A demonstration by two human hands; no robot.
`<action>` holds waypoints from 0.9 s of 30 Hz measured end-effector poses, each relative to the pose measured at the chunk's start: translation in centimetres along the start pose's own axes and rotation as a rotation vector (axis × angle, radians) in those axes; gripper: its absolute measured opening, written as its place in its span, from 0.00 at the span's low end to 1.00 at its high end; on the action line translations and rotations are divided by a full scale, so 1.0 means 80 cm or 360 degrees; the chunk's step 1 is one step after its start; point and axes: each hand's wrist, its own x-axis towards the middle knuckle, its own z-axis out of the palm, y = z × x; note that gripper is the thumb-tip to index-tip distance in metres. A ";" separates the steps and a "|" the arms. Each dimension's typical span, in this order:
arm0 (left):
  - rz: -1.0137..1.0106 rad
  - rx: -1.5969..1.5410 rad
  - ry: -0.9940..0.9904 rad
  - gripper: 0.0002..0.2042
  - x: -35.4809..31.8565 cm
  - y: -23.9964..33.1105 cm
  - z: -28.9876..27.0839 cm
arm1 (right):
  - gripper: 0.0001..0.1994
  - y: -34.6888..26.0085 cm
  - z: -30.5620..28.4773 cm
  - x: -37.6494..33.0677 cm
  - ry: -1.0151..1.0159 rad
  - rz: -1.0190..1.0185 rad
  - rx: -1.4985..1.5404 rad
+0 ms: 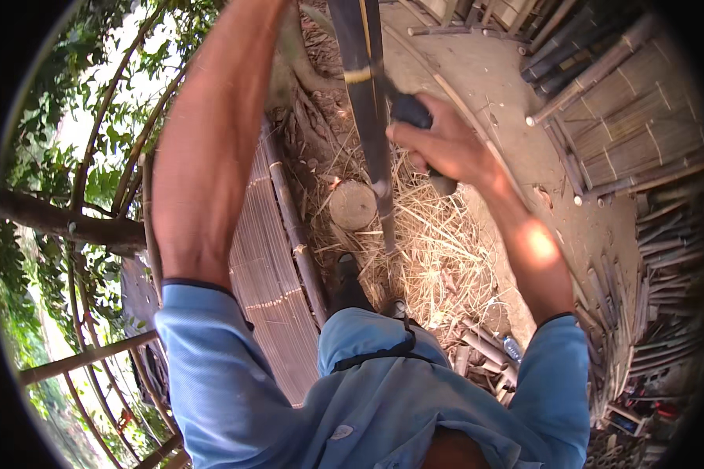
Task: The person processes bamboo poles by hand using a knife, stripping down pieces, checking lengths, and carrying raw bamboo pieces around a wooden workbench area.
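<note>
Straw [446, 234] covers the dirt [477, 66] mid-frame, and the right hand [446, 144]'s wrapped round a dark handle [411, 111] by the dark pole [360, 47], upper centre, probably for control; left hand's off-frame, can't tell its grip.

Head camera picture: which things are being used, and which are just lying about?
Seemingly in use:
- dark handle, gripped in the right hand
- long dark pole beside it

Seemingly lying about:
- pale strips on the ground
- small bottle
- stacked poles at far right
</note>
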 end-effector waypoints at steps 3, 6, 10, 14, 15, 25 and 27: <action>-0.0418 0.0260 -0.0258 0.13 -0.034 -0.073 -0.031 | 0.16 0.070 0.017 0.041 -0.0068 0.0257 0.0298; -0.0511 0.0483 -0.0394 0.13 -0.025 -0.107 -0.073 | 0.22 0.080 0.028 0.094 -0.0049 0.0258 0.0052; -0.0681 0.0359 -0.0499 0.13 0.005 -0.165 -0.108 | 0.26 0.065 0.041 0.149 -0.0084 0.0349 -0.0287; -0.0804 0.0086 -0.0421 0.11 0.016 -0.211 -0.106 | 0.29 0.062 0.035 0.177 -0.0058 0.0414 -0.0415; -0.0873 -0.0010 -0.0413 0.10 0.019 -0.220 -0.102 | 0.28 0.061 0.030 0.182 -0.0051 0.0400 -0.0460; -0.0918 0.0034 -0.0404 0.07 0.046 -0.267 -0.067 | 0.26 0.067 -0.010 0.216 0.0083 0.0109 -0.0945; -0.0891 0.0125 -0.0494 0.06 0.058 -0.269 -0.065 | 0.23 0.056 -0.026 0.236 -0.0087 0.0219 -0.1395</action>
